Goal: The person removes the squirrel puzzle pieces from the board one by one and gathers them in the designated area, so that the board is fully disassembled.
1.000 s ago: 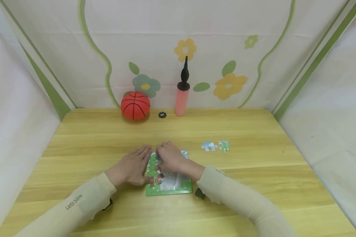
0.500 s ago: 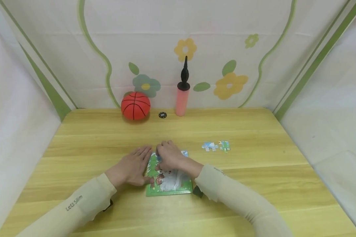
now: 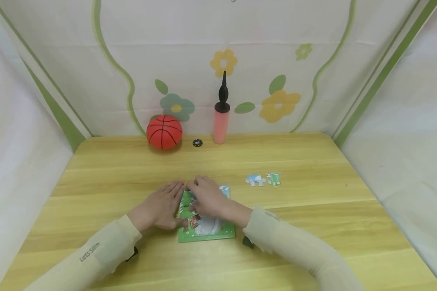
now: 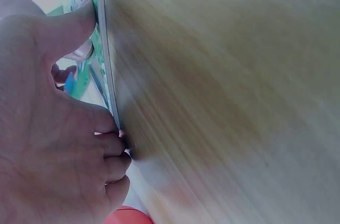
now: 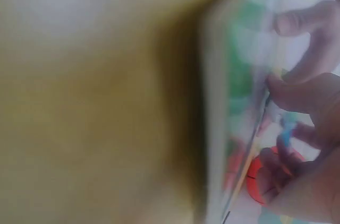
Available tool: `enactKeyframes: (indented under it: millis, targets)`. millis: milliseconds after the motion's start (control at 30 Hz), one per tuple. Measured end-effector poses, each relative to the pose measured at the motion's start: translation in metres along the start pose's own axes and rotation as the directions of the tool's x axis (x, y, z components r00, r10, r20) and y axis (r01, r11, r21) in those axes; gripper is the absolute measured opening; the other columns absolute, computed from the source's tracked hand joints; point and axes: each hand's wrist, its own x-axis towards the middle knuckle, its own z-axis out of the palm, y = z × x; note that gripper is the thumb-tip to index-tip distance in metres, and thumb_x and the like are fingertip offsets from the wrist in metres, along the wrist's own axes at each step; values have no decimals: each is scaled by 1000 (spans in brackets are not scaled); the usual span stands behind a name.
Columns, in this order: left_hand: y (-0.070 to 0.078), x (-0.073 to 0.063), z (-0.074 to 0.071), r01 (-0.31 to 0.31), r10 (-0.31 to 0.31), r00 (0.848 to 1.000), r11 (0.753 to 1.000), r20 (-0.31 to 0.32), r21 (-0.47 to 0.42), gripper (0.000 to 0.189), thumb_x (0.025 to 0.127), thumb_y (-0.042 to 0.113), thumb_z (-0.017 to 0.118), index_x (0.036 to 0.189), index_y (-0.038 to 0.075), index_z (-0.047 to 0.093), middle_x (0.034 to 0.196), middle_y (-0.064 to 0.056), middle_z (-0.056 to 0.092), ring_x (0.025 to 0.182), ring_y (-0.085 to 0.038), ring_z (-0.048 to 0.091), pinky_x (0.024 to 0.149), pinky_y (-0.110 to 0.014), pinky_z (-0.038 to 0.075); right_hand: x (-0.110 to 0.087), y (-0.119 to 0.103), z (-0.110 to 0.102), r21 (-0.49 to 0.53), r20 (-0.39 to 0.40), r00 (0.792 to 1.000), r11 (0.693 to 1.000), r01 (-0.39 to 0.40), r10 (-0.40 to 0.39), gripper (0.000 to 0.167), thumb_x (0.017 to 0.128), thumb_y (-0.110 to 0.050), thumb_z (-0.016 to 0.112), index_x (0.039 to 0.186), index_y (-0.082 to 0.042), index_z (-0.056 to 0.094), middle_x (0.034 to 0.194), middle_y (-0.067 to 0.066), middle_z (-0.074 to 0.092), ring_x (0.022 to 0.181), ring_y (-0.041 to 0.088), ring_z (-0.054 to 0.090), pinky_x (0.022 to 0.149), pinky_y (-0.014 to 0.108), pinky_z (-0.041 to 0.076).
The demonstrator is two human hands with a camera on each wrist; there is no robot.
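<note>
A jigsaw puzzle board point(image 3: 207, 239) with a green border and a snowy picture lies on the table. My left hand point(image 3: 158, 209) rests along its left edge, fingers stretched out and thumb on the board. Over the board's upper part, my right hand point(image 3: 209, 197) pinches a small puzzle piece. In the left wrist view this puzzle piece point(image 4: 81, 82) shows green and blue, tilted up from the board; in the head view the right hand hides most of it. Two loose pieces lie right of the board: a blue-and-white piece point(image 3: 255, 180) and a green-and-blue piece point(image 3: 274, 179).
At the back of the table point(image 3: 295, 155) stand a red toy basketball point(image 3: 164, 132) and a pink hand pump point(image 3: 221, 125) with a black top. A black round chip point(image 3: 197, 143) lies between them. Patterned cloth walls enclose the table on the back and sides.
The right hand has shifted slightly and turned a little over the board's upper left part. The left hand keeps its place on the board, and the head view has moved slightly.
</note>
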Motion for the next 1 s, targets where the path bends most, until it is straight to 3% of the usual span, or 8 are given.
enactKeyframes:
  millis: [200, 400, 467, 633, 833, 1000]
  targets:
    - [-1, -1, 2, 1, -1, 1000, 1000, -8, -7, 108, 91, 64, 65, 159, -10, 27, 171, -28, 21, 161, -43, 23, 133, -55, 24, -17, -1, 4, 45, -87, 991, 994, 104, -99, 42, 100, -22, 70, 141, -16, 61, 113, 3, 70, 101, 16, 65, 90, 26, 56]
    - [-2, -2, 2, -6, 6, 1000, 1000, -17, -7, 107, 91, 63, 66, 159, -11, 28, 171, -29, 22, 161, -44, 24, 133, -56, 24, -24, 6, 0, 186, -134, 980, 967, 173, -149, 28, 103, -7, 59, 131, -6, 66, 122, 9, 76, 109, 21, 75, 95, 26, 62]
    - [-1, -2, 1, -9, 9, 1000, 1000, -18, -10, 107, 91, 63, 66, 159, -11, 27, 171, -29, 22, 161, -44, 24, 133, -56, 24, -26, 15, -6, 281, -130, 985, 949, 144, -111, 29, 103, -6, 58, 131, -2, 63, 120, 14, 76, 104, 23, 76, 90, 24, 63]
    - [-1, -2, 0, -5, 4, 1000, 1000, -5, -18, 109, 91, 65, 65, 160, -10, 26, 171, -28, 21, 161, -44, 23, 133, -56, 24, -29, 57, -26, 460, -83, 994, 887, -25, 71, 25, 104, -6, 56, 128, -2, 60, 119, 17, 73, 97, 22, 75, 81, 20, 63]
    - [-1, -2, -1, 0, 1, 1000, 1000, 9, -27, 110, 90, 65, 65, 160, -10, 26, 172, -27, 21, 161, -43, 22, 133, -56, 23, -31, 114, -42, 427, -73, 987, 899, -101, 146, 18, 100, -3, 63, 117, -4, 68, 117, 14, 70, 94, 20, 69, 86, 32, 62]
    - [0, -3, -1, -3, 3, 1000, 999, 16, -39, 110, 90, 66, 65, 160, -9, 25, 172, -27, 20, 162, -43, 21, 134, -56, 23, -35, 135, -45, 376, 12, 983, 910, -174, 183, 16, 100, -5, 64, 113, -8, 72, 112, 11, 72, 96, 22, 68, 87, 36, 60]
